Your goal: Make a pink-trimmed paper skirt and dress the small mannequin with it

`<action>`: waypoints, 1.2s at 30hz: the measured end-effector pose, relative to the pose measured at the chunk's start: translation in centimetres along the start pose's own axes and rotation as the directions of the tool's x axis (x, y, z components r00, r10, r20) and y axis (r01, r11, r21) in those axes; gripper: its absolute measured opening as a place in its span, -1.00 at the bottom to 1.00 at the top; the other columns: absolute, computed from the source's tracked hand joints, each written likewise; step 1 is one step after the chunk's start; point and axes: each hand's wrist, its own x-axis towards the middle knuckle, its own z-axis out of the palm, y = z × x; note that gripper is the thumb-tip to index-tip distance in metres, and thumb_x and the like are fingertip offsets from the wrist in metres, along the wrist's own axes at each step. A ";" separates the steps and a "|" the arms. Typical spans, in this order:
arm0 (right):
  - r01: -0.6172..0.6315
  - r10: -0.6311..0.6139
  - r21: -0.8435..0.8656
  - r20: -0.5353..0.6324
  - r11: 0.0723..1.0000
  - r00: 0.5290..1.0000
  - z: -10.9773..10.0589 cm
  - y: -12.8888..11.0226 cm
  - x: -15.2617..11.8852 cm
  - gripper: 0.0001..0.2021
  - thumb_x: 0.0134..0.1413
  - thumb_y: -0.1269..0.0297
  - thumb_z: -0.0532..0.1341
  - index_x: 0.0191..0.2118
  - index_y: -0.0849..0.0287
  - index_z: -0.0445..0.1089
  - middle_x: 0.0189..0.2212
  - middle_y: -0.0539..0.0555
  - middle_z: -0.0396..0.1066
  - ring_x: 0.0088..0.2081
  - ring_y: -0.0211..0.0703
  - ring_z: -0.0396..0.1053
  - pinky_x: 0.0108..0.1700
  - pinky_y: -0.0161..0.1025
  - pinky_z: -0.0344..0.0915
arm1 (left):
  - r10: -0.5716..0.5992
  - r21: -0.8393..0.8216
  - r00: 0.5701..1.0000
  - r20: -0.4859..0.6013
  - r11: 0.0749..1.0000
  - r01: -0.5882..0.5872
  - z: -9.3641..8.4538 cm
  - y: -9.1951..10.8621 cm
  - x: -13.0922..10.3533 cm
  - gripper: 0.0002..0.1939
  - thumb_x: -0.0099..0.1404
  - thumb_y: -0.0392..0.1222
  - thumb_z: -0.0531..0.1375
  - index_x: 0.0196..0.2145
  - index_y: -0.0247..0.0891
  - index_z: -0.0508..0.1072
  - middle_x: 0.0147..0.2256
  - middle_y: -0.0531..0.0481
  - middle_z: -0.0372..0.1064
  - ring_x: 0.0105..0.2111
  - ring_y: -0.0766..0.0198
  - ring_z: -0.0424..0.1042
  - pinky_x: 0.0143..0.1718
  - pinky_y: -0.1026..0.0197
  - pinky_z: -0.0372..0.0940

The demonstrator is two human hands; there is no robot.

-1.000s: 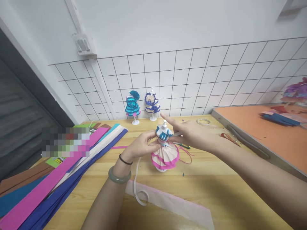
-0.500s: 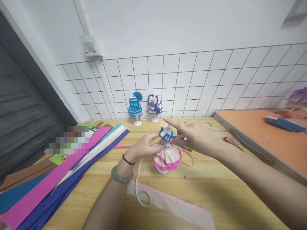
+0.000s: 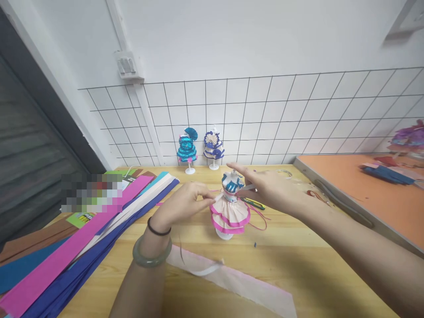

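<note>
A miniature dress form point(image 3: 230, 210) stands on a white round base before me. It wears a blue and white ruffled top and a pleated pale skirt edged in pink. My left hand point(image 3: 188, 201) is closed at its left, thumb and fingers pinching a narrow white ribbon point(image 3: 208, 270) near the waist. The ribbon's loose end trails down over the table. At the right of the waist, my right hand point(image 3: 274, 187) pinches a white strip, apparently the same ribbon, with its index finger stretched out near the form's top.
Crepe paper strips point(image 3: 76, 245) lie at left. A pale pink-edged strip point(image 3: 245, 282) is in front. Behind the form lies a utility knife point(image 3: 253, 203); pink ribbon point(image 3: 263, 223) and scissors point(image 3: 318, 196) are right. Two dressed forms point(image 3: 187, 150) stand by the wall. An orange board point(image 3: 374, 198) is at right.
My left hand has drawn away from the form's bodice to the left, pinching the ribbon. The ribbon's curled tail has swung and straightened. My right hand stays almost in place.
</note>
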 end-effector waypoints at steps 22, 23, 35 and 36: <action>0.015 -0.016 -0.094 -0.002 0.995 1.000 -0.4 -1.3 0.3 -0.25 0.12 0.12 0.18 0.33 -0.08 -0.23 -0.56 -0.08 0.40 -0.66 -0.29 0.20 -0.60 -0.38 -0.07 | -0.192 0.208 0.977 0.088 0.963 0.171 1.9 4.1 -1.0 -0.57 0.35 -0.06 -0.06 -0.55 -0.27 0.40 -0.59 0.06 0.30 -0.57 0.35 0.23 -0.54 0.26 0.02; 0.018 -0.018 -0.094 -0.002 0.995 1.000 -0.4 -1.3 0.3 -0.24 0.11 0.12 0.19 0.33 -0.07 -0.23 -0.56 -0.07 0.41 -0.66 -0.28 0.21 -0.60 -0.38 -0.08 | -0.237 0.178 0.971 -0.007 0.956 0.235 1.7 3.2 -0.6 -0.64 0.32 -0.05 -0.01 -0.48 -0.26 0.43 -0.54 0.04 0.35 -0.51 0.32 0.29 -0.49 0.26 0.09; -0.018 0.019 -0.040 0.017 0.999 1.000 -0.3 -0.9 -0.1 -0.20 0.09 0.25 0.20 0.34 -0.11 -0.27 -0.48 -0.05 0.44 -0.61 -0.26 0.23 -0.57 -0.37 -0.05 | -0.110 -0.448 0.984 -0.140 0.893 0.036 4.8 -0.6 2.9 -0.62 0.14 -0.20 0.23 -0.07 -0.27 0.32 -0.11 -0.07 0.38 -0.08 0.21 0.36 0.02 0.17 0.20; -0.043 0.044 -0.006 0.014 0.999 0.999 -0.2 -0.7 -0.3 -0.19 0.09 0.24 0.20 0.34 -0.10 -0.30 -0.46 -0.04 0.45 -0.58 -0.24 0.25 -0.56 -0.36 -0.02 | -0.110 -0.460 0.982 -0.154 0.888 0.028 4.7 -0.7 2.9 -0.63 0.14 -0.20 0.23 -0.08 -0.28 0.33 -0.12 -0.07 0.38 -0.08 0.21 0.36 0.02 0.17 0.20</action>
